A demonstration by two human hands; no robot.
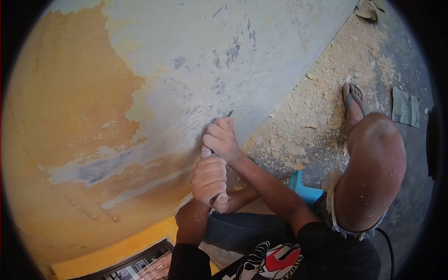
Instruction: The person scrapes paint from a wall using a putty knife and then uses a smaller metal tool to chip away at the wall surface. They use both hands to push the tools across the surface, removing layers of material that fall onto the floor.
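Both my hands are closed around one scraping tool (pixel 230 112), whose thin dark tip points up against the wall (pixel 186 93). My left hand (pixel 209 181) wraps round the lower part of the handle. Just above it, my right hand (pixel 223 140) grips nearer the tip. Most of the tool is hidden by my fingers. Around the tip the wall is bare grey-white with dark scrape marks, while orange paint (pixel 79 70) remains on the left.
Pale paint flakes (pixel 303 112) cover the floor along the wall's base. A blue plastic stool (pixel 305 191) is beneath me. A sheet of paper (pixel 406 106) lies at the right, a brown scrap (pixel 366 10) at the top. Below left is a yellow-edged frame (pixel 112 249).
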